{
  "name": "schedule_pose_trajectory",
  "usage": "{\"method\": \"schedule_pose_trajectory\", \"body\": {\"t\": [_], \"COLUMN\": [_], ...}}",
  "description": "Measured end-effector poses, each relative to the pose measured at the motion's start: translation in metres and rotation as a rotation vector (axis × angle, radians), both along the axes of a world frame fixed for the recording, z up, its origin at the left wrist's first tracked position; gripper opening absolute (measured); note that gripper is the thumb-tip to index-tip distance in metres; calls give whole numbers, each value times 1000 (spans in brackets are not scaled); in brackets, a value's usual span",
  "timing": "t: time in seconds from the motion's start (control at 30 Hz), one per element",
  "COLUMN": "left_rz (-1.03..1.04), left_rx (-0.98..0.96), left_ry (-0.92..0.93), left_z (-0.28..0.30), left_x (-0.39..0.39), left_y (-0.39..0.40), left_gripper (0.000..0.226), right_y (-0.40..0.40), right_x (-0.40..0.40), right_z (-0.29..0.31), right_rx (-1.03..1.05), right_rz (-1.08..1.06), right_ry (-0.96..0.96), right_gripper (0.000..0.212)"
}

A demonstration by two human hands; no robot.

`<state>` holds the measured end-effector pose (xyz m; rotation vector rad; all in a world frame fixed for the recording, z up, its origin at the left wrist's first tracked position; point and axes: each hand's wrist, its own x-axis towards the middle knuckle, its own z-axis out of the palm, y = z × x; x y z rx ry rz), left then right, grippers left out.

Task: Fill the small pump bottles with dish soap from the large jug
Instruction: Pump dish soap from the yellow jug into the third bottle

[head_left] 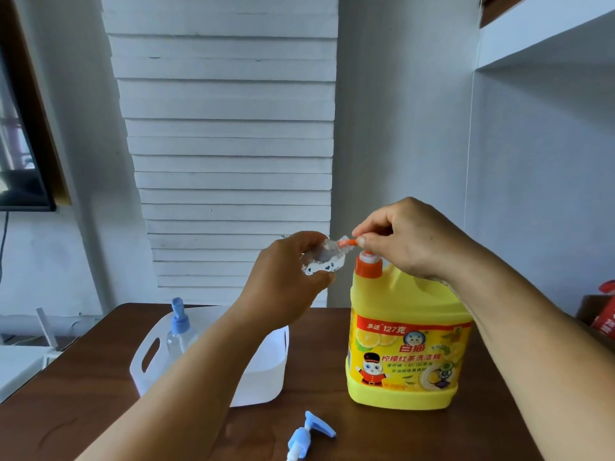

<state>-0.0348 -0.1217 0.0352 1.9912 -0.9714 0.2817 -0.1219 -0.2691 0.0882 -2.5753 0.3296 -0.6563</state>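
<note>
A large yellow dish soap jug with an orange pump top stands on the brown table. My right hand pinches the jug's orange pump spout. My left hand holds a small clear pump bottle, tilted, with its mouth right at the spout. A blue pump head lies loose on the table in front. A second clear bottle with a blue pump stands in the white basket.
The white basket with a handle slot sits left of the jug, partly hidden by my left forearm. A red package is at the far right. A dark screen hangs on the left wall. White slats cover the wall behind.
</note>
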Motion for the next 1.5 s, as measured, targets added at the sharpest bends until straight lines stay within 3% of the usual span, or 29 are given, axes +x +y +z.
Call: {"method": "schedule_pose_trajectory", "body": {"t": [1.5], "left_rz": [-9], "left_rx": [-3], "left_ry": [-18], "left_z": [1], "left_x": [2], "left_y": [-1], "left_gripper": [41], "right_y": [0], "right_x": [-2], "right_z": [-2], "right_rx": [12], "right_rz": [-19], "right_ry": [-75], "right_gripper": [19]}}
